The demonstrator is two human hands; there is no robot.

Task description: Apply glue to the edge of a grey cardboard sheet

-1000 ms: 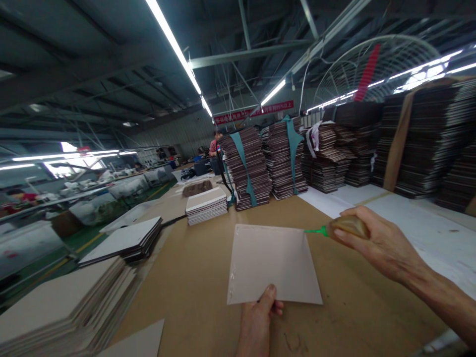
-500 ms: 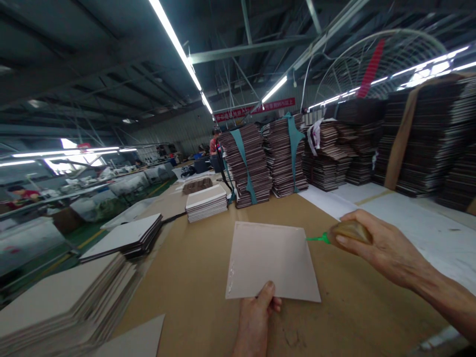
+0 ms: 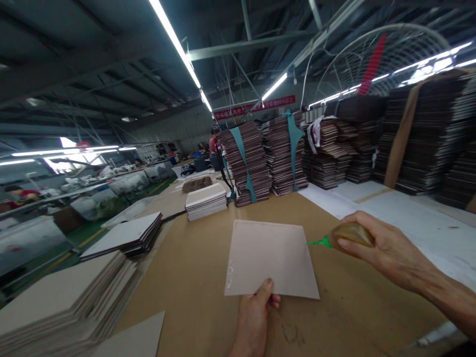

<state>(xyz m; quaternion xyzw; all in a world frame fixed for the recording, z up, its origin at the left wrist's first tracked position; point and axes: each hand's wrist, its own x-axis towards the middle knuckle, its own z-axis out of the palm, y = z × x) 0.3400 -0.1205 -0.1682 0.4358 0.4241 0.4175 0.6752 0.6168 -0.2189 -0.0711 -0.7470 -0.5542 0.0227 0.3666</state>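
My left hand (image 3: 258,312) grips a flat greyish-beige board (image 3: 271,258) by its near edge, thumb on top and fingers underneath. Shiny wet-looking streaks run along the board's left edge and faintly along its far edge. In my right hand (image 3: 383,248) is a squeeze bottle (image 3: 349,235) of amber-brown liquid, lying almost level. Its green nozzle (image 3: 319,242) points left, with the tip close beside the board's right edge; whether it touches I cannot tell.
A stack of beige boards (image 3: 55,297) and a loose board (image 3: 134,334) lie at the left. Beyond are a white-topped stack (image 3: 122,235) and a smaller pile (image 3: 206,201). Tall strapped stacks (image 3: 247,163) line the back of the brown work surface (image 3: 186,277). A person (image 3: 214,144) is far off.
The nozzle tip has shifted slightly nearer to me along the board's right edge. Both hands keep their holds, and the board has barely moved.
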